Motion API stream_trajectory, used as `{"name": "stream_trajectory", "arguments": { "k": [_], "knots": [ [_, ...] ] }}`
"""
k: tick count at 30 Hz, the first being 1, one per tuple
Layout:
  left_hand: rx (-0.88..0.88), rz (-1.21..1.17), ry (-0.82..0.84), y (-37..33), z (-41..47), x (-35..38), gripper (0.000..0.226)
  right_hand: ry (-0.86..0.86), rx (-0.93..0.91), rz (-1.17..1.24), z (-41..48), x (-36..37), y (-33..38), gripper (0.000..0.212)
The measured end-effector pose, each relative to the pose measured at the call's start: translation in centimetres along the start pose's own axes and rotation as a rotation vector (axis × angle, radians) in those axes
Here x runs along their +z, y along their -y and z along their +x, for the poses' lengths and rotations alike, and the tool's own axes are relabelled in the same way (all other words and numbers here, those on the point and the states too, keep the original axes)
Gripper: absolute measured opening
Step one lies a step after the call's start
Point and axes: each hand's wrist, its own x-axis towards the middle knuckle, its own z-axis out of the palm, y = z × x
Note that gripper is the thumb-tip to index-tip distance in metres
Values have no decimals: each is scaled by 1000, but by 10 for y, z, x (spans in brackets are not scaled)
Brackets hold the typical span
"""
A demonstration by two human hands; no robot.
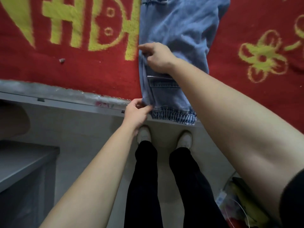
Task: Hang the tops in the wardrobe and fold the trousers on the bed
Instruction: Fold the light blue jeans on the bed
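While the blue denim trousers (177, 38) lie lengthwise on the bed, over a fuzzy red blanket (74, 69) woven with yellow-green shapes and outlined flowers, their gathered, ribbed elastic cuff (174, 116) hangs just past the mattress edge. The left hand (137, 112) pinches the left side of the leg just above that cuff, thumb and fingers closed on the cloth. The right hand (158, 57) rests higher on the leg with fingers loosely curled, index stretched toward the left seam; whether it grips fabric cannot be told. A stitched cargo pocket (162, 86) sits between the hands. The blanket's large yellow marks form no readable word.
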Motion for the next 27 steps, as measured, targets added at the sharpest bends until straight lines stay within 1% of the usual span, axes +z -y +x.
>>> {"name": "stream_trajectory", "arguments": {
  "k": [1,2,3,5,6,7,8,9,10,11,12,13,14,16,19,21,23,25,27],
  "knots": [
    [-17,9,-18,-1,2,1,25,-61,7,87,-4,-2,-3,49],
    [-35,28,-32,-3,4,1,30,-159,1,138,-10,-8,-7,46],
    [-50,48,-36,-6,5,0,33,-293,-16,135,-17,-15,-13,43],
    [-60,109,-33,-12,6,-1,32,-605,-6,17,-31,-31,-32,40],
    [-56,157,-35,-16,6,-1,29,-751,72,-28,-37,-39,-43,40],
    [-35,220,-48,-19,7,-1,25,-867,199,-24,-42,-45,-55,45],
    [5,310,-78,-23,8,0,19,-911,354,39,-46,-49,-67,53],
    [56,410,-125,-27,11,1,16,-871,493,184,-49,-50,-78,66],
    [104,494,-188,-31,13,2,22,-779,573,390,-51,-50,-87,77],
    [147,551,-258,-35,15,4,32,-685,604,587,-53,-48,-94,85],
    [180,559,-315,-41,17,7,41,-618,600,696,-57,-44,-99,86],
    [207,525,-345,-46,21,11,45,-581,575,699,-61,-39,-104,83],
    [223,478,-345,-51,25,14,47,-566,555,634,-64,-34,-108,78],
    [252,460,-292,-58,34,20,48,-544,533,532,-68,-22,-112,70],
    [298,572,-233,-58,36,23,44,-558,520,580,-79,-6,-112,55],
    [320,591,-229,-53,30,21,39,-579,523,631,-88,2,-109,48],
    [300,566,-227,-45,19,18,37,-555,530,652,-100,8,-105,46],
    [255,550,-197,-35,6,12,36,-497,550,633,-115,13,-100,46],
    [218,595,-161,-23,-4,3,34,-432,581,598,-131,20,-97,46]
  ]
}}
